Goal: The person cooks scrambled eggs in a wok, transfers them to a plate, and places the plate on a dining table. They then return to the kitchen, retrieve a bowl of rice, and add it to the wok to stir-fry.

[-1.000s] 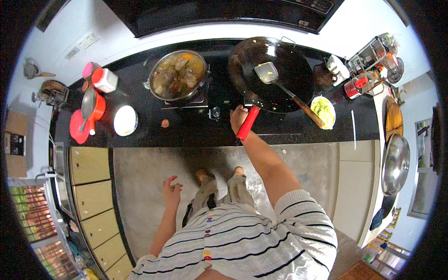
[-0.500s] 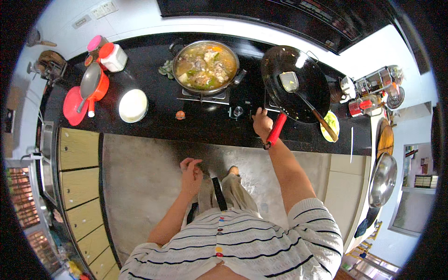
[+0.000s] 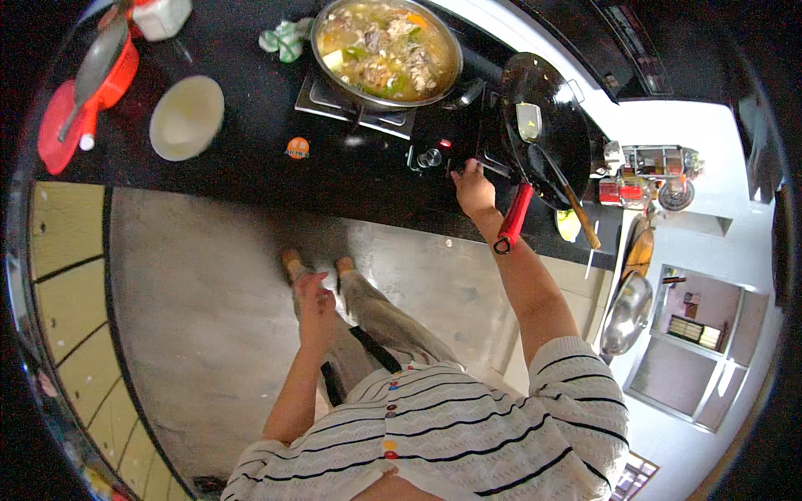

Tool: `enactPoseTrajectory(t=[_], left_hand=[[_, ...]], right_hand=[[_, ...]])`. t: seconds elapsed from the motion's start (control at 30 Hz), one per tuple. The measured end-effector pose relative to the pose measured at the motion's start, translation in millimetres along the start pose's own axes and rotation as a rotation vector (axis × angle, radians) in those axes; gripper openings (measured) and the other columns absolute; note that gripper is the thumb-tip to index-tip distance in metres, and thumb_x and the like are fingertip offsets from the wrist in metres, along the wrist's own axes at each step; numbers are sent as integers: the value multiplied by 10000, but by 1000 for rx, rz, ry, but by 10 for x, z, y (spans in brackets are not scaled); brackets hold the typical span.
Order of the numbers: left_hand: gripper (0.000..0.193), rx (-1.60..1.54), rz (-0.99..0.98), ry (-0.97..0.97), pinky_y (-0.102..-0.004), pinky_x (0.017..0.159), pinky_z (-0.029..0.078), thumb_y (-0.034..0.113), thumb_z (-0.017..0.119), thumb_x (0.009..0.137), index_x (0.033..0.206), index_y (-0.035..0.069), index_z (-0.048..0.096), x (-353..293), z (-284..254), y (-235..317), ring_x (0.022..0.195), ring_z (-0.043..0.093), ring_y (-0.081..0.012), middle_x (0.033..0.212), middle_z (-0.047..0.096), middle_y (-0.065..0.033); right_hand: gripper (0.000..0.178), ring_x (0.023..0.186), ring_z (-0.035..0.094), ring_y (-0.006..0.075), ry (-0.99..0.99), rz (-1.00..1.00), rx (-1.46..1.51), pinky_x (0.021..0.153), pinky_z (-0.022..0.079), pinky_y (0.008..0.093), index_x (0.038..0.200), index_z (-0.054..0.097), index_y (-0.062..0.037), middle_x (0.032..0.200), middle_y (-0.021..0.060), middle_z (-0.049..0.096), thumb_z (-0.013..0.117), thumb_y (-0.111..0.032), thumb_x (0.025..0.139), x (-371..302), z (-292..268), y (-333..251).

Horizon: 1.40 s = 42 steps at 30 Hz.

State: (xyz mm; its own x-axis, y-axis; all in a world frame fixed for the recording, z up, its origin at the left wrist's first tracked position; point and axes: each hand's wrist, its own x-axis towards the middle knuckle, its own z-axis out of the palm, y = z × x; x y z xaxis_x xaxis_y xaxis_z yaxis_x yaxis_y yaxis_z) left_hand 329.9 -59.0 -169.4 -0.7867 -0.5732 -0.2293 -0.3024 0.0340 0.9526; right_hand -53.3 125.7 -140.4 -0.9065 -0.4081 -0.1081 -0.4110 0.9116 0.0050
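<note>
My right hand (image 3: 474, 190) reaches to the front of the right burner, its fingers closed on a stove knob that they mostly hide. Just past it sits a black wok (image 3: 553, 171) with a red handle (image 3: 516, 215), which passes close above my right wrist. A spatula (image 3: 530, 123) with a wooden handle rests in the wok. My left hand (image 3: 313, 296) hangs in front of my legs, fingers loosely bent and apart, holding nothing. On the left burner stands a pot of stew (image 3: 387, 50) with chunks and broth. The left burner's knob (image 3: 428, 158) shows beside a small red light.
A pale bowl (image 3: 187, 118) stands on the black counter (image 3: 242, 171) at the left. Beyond it are an orange saucepan (image 3: 107, 75), a red lid-like disc (image 3: 60, 134) and a white jar (image 3: 161, 17). A crumpled cloth (image 3: 286, 39) lies by the pot. A plate of greens (image 3: 568, 224) sits right of the wok.
The view has turned and moved closer to the counter. My right hand stays at the right burner's knob. A red light now shows beside the left knob. My left hand still hangs empty.
</note>
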Motion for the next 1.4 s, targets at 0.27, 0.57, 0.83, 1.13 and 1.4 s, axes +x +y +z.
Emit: enactPoseTrajectory(t=[0.27,0.57,0.83,1.13,1.4], left_hand=[[365,-252,-185,10,-284,725,491,-10,512,915,1264,91,482,30,389,-344,869,525,-150,1265,367,-91],[434,-280,-110,118,-250,683,467,-76,504,849,1247,98,505,-53,636,-629,839,513,-141,1183,413,-72],[425,-352,-191,155,-234,660,465,-80,516,841,1227,98,515,-57,605,-676,850,521,-134,1181,417,-72],[410,-302,-179,137,-250,656,462,-73,509,860,1232,100,506,-22,537,-698,816,533,-131,1184,410,-78],[424,-284,-174,114,-267,653,462,-63,509,872,1259,106,467,-39,494,-701,815,533,-141,1200,411,-81]], right_hand=[[418,863,620,422,-24,-133,-13,689,524,475,1171,412,-43,1075,232,589,569,-330,910,31,-111,119],[415,944,589,444,-126,-110,-60,749,526,480,1194,412,-58,1157,266,524,530,-354,928,58,-151,133],[408,914,593,449,-66,-192,-17,743,494,492,1191,397,-42,1063,256,580,544,-316,927,55,-99,212],[414,881,606,445,-40,-111,-76,709,518,476,1186,396,-23,1069,277,567,539,-316,931,30,-83,128],[382,888,596,460,-16,-26,-11,705,514,497,1141,400,-41,1067,271,568,533,-333,933,1,-73,8]])
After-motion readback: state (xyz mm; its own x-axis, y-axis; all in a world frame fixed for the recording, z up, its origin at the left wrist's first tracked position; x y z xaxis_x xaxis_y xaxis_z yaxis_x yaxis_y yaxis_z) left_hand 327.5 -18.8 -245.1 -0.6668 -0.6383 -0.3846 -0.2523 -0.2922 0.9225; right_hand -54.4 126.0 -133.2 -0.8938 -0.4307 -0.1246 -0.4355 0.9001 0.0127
